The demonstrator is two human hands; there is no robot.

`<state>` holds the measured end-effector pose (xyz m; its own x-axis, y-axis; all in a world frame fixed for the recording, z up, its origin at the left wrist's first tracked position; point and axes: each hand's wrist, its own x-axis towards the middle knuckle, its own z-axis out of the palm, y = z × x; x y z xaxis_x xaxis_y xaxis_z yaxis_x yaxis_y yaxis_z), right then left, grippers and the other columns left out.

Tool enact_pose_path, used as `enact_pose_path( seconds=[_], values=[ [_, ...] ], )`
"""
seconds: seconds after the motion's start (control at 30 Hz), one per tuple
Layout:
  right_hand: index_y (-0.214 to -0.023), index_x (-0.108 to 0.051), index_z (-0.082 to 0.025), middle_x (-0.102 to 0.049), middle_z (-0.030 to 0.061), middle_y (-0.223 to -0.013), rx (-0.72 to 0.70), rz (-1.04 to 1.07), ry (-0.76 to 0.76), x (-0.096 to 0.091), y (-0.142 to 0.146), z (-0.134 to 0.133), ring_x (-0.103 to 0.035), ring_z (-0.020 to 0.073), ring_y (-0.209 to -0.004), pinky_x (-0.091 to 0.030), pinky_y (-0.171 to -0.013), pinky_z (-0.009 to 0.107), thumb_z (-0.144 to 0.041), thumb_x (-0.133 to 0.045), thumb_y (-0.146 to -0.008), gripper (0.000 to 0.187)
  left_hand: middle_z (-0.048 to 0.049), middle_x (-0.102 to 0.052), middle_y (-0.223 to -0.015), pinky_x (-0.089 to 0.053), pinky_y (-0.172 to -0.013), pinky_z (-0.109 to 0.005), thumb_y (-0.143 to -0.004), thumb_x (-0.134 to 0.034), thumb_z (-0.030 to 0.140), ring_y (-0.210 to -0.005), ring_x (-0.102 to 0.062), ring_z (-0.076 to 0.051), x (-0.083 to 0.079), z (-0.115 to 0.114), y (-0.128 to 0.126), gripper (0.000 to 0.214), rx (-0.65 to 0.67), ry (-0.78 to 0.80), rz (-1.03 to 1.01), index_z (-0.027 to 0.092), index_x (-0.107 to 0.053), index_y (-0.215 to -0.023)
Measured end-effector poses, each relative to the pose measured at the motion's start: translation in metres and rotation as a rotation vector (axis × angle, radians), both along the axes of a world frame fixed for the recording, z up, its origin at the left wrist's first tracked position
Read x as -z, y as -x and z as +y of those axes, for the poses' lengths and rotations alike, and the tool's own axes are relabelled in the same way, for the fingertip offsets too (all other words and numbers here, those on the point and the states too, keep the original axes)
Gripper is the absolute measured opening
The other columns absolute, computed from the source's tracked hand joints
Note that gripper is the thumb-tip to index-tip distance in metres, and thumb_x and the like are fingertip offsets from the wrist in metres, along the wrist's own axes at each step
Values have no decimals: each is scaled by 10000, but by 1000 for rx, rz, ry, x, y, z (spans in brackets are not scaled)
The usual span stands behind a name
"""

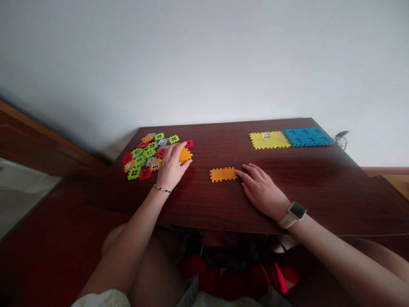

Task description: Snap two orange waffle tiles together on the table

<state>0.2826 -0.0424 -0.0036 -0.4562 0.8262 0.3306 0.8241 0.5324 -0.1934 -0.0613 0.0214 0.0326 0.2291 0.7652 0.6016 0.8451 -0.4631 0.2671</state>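
Note:
My left hand [171,167] rests at the right side of a pile of small interlocking plastic tiles [143,155] in green, red, grey and orange. Its fingertips curl over a single orange tile [185,155], which seems held between them. My right hand [262,190] lies flat on the table with its fingers spread. Its fingertips touch the right end of a flat strip of joined orange tiles [223,174].
The dark wooden table [319,192] ends at a white wall. At its far right lie a yellow square panel [270,140] and a blue panel [307,137] side by side, with a dark cable [341,139] beyond. Red objects [204,277] sit below the table.

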Motion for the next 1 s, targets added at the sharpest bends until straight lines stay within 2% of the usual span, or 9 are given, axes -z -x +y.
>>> enact_pose_path(
  seconds=[0.07,0.23,0.43,0.57,0.83,1.0],
  values=[
    [-1542,-572,-188,-564,180,-1544,-3,4,0,0,0,0,-474,362,-1499,-477,-1213,565,-276,-427,-1106,467,-91,-671,-1333,-546,-1162,-505,-917,-801,134,-1268,-654,-287,3,-5,-20,709,73,28,-38,272,-474,-1531],
    [-1527,-590,-175,-577,197,-1538,-7,20,-6,-2,1,0,-489,372,-1486,-486,-1207,579,-259,-446,-1096,463,-98,-662,-1364,-551,-1146,-513,-885,-796,43,-1275,-626,-296,8,-16,-59,840,264,49,10,275,-401,-1589],
    [-1528,-595,-174,-577,198,-1541,-4,31,-4,-3,2,-1,-494,378,-1484,-479,-1213,584,-246,-463,-1087,466,-136,-558,-1476,-515,-1215,-547,-941,-735,72,-1396,-563,-310,-2,-26,-85,882,330,51,-12,300,-290,-1668],
    [-1528,-588,-181,-571,196,-1545,-8,54,12,-2,2,0,-489,365,-1494,-469,-1225,580,-242,-471,-1081,466,-139,-502,-1547,-524,-1233,-505,-996,-650,70,-1455,-543,-283,2,-27,-94,804,411,2,1,315,-287,-1670],
    [-1506,-584,-181,-572,195,-1539,-34,117,28,-2,0,3,-509,365,-1477,-470,-1224,596,-234,-487,-1064,456,-148,-542,-1532,-522,-1232,-542,-1030,-603,91,-1455,-546,-291,13,-24,-95,759,461,-32,-16,292,-265,-1680],
    [-1560,-480,-237,-615,163,-1504,-109,306,49,-13,0,2,-584,325,-1410,-504,-1195,579,-272,-508,-1071,491,-169,-518,-1570,-502,-1255,-548,-1025,-618,87,-1502,-513,-294,16,-26,-98,795,594,1,-27,266,-231,-1696]
  ],
)
